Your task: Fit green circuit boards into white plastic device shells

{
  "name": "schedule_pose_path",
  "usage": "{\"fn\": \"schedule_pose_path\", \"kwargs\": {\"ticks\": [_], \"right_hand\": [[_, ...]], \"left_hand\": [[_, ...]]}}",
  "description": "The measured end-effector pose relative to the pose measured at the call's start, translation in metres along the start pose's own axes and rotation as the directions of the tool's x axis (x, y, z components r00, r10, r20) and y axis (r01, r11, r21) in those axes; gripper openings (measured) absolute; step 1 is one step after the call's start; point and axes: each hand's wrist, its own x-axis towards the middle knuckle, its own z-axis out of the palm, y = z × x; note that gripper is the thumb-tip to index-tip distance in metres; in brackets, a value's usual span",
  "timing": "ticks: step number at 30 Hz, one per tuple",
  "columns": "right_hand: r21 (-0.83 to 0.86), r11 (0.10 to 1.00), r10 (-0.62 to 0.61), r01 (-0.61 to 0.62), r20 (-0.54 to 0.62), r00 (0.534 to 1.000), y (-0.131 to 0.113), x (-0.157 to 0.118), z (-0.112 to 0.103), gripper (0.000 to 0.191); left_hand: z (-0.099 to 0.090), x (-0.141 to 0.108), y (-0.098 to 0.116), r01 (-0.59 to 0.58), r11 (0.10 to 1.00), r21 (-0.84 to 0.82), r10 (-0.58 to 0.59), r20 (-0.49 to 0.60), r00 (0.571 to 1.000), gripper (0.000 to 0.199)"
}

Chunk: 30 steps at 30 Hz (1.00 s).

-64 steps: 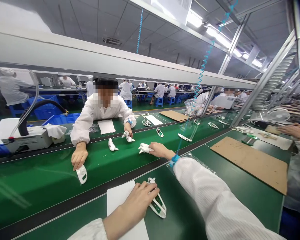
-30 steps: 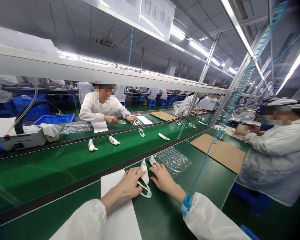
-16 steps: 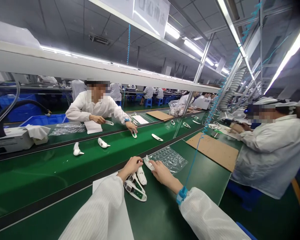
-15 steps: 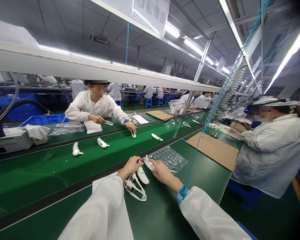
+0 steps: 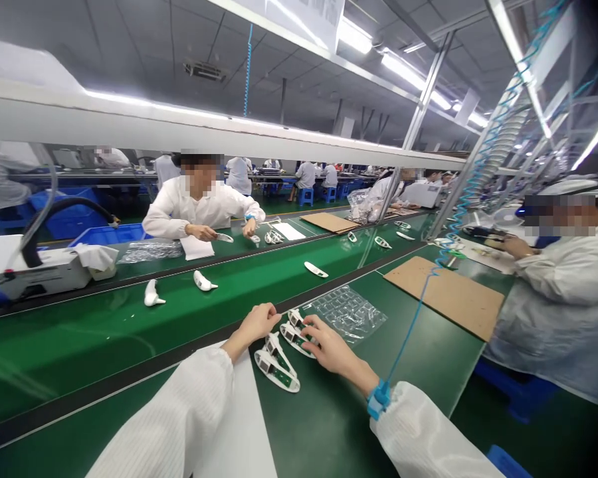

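My left hand [image 5: 260,324] hovers by the belt's near edge, thumb and fingers slightly apart, with nothing visible in them. My right hand [image 5: 331,346] curls its thumb and fingers on the right side of a white plastic shell [image 5: 290,336], whose open inside faces up and shows a small dark square window. Just behind it lies another white shell part [image 5: 294,317], partly hidden by the fingers. Nearer to me, on the green table, rest a pair of open white shells [image 5: 278,372] touching each other, with green and dark parts inside.
Closed white handheld devices [image 5: 205,282] and a flat white shell [image 5: 315,269] lie on the green belt [image 5: 249,285]. Clear plastic tray [image 5: 349,312] and brown board [image 5: 446,295] lie right. White paper [image 5: 252,425] is under my left arm. A blue coiled cord [image 5: 418,305] reaches my right wrist. Co-workers sit opposite and right.
My left hand has drawn back slightly left from the shells. My right hand's fingers have spread, and the shells beside it now show their open insides. The co-worker opposite has pulled a hand back off the belt.
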Motion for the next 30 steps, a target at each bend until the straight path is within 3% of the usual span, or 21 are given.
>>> {"fn": "schedule_pose_path", "kwargs": {"ticks": [5,10,16,19,24,30], "right_hand": [[-0.019,0.998,-0.058,0.059,0.034,0.998,-0.009,-0.005,0.007,0.026],[-0.066,0.996,-0.049,0.055,0.081,0.995,-0.027,-0.017,0.007,0.029],[-0.143,0.990,-0.004,0.021,0.123,0.992,-0.051,-0.017,0.008,0.019],[-0.194,0.981,0.041,-0.015,0.133,0.990,-0.060,-0.010,0.012,0.030],[-0.261,0.964,0.085,-0.051,0.117,0.989,-0.076,-0.005,0.016,0.033],[-0.250,0.968,0.070,-0.034,0.135,0.988,-0.083,-0.015,0.012,0.045]], "left_hand": [[-0.009,-0.044,-0.019,-0.039,0.997,-0.062,0.040,0.011,0.999,0.024],[0.000,-0.071,-0.029,-0.037,0.991,-0.128,0.037,-0.001,0.999,0.025],[0.012,-0.079,-0.029,-0.015,0.982,-0.187,0.003,-0.064,0.998,0.031],[0.007,-0.080,-0.022,-0.062,0.977,-0.203,0.044,-0.089,0.995,0.037],[-0.002,-0.081,-0.012,-0.153,0.964,-0.216,0.152,-0.024,0.988,0.029],[0.005,-0.079,-0.017,-0.175,0.959,-0.221,0.177,-0.015,0.984,0.030]]}}
